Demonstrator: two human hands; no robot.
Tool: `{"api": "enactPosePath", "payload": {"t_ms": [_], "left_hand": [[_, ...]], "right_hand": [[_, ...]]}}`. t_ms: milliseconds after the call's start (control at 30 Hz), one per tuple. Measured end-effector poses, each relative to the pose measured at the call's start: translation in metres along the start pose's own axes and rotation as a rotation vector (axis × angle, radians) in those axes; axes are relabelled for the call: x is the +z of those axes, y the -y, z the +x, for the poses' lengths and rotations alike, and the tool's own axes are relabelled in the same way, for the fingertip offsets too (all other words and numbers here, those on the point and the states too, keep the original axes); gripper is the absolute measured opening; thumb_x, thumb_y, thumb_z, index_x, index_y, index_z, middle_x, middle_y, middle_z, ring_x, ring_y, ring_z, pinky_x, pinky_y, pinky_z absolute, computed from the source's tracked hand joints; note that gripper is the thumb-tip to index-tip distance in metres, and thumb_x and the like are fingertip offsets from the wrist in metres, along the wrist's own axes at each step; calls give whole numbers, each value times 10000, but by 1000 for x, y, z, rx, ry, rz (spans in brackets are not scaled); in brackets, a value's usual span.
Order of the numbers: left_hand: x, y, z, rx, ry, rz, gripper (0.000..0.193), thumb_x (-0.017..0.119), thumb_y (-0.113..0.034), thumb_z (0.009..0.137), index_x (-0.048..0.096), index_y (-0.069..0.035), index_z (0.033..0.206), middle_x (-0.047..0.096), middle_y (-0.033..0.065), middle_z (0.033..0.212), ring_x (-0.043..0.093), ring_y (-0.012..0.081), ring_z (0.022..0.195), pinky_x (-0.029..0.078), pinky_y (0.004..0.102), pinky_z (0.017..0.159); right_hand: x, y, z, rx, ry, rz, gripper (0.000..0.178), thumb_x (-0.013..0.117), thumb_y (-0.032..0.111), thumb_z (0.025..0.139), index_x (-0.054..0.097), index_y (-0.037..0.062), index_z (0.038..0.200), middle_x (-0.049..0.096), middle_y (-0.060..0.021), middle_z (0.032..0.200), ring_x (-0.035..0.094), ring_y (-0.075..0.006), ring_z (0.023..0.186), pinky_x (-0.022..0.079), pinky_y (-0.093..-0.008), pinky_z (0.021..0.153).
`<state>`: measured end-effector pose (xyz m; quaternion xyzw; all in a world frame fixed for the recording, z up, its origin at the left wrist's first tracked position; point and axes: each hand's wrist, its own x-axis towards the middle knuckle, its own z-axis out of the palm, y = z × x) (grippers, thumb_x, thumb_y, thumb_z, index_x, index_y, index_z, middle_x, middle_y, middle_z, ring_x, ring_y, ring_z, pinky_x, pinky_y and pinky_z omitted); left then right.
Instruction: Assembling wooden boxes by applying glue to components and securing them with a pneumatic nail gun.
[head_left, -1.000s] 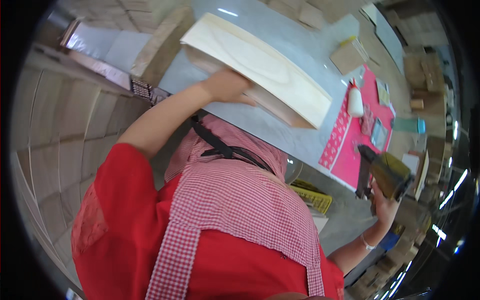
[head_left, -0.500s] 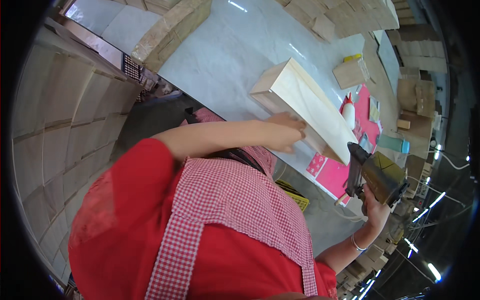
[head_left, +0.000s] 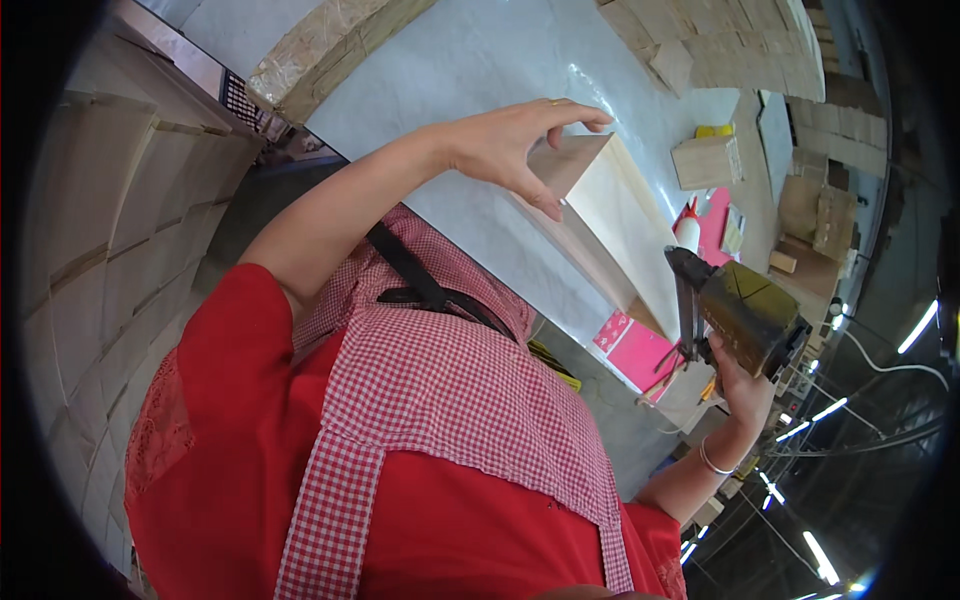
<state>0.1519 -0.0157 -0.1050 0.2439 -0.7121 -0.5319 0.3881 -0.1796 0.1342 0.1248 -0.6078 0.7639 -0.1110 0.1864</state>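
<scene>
A long, shallow box of pale wood rests on the grey-white tabletop, running obliquely away from my right side. At its far-left end is my left hand, thumb and fingers spread wide around the end panel; whether the thumb touches the wood I cannot tell. My right hand grips the handle of a dark nail gun, raised beside the box's near-right end. The gun's black nose points toward the box and hides part of that end.
Under the box's right end lies a pink sheet. Beyond it stands a white glue bottle with a red tip. A small wooden block sits farther back. Stacked wood pieces and a wrapped bundle occupy the far side; more stacks rise at left.
My left hand has moved from the box's near side up to its far-left end, fingers spreading. The box now shows more of its open inside. The nail gun has shifted slightly left.
</scene>
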Motion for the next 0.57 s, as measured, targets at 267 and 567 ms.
{"api": "enactPosePath", "payload": {"t_ms": [267, 567], "left_hand": [[3, 7, 9, 21, 14, -96, 979, 891, -344, 546, 476, -140, 1409, 523, 43, 1321, 480, 209, 979, 449, 340, 928], [3, 4, 8, -41, 50, -132, 942, 874, -335, 558, 485, -149, 1395, 519, 34, 1302, 460, 198, 1003, 450, 347, 938]], "right_hand": [[7, 33, 39, -216, 161, -32, 395, 803, 124, 832, 651, -2, 1174, 701, -74, 1097, 644, -156, 977, 519, -300, 852], [31, 91, 78, -303, 334, -51, 411, 779, 97, 853, 622, 4, 1222, 688, -74, 1156, 642, -186, 1009, 515, -322, 895]]}}
